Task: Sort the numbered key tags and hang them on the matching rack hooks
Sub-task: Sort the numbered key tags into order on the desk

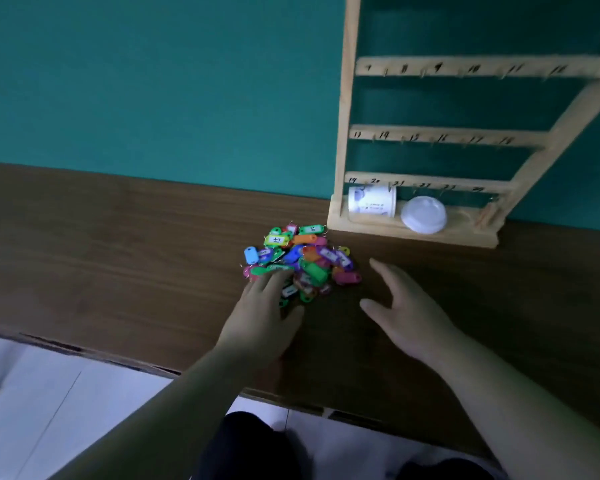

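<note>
A heap of coloured numbered key tags lies on the dark wooden table, just left of the rack's foot. The wooden rack stands against the teal wall at the right, with rows of small hooks under handwritten numbers; no tag hangs on any hook I can see. My left hand rests with straight fingers on the near left edge of the heap. My right hand hovers open to the right of the heap, fingers spread, holding nothing.
On the rack's base shelf lie a white jar on its side and a white lid. The table's front edge runs close to my body, with pale floor tiles below.
</note>
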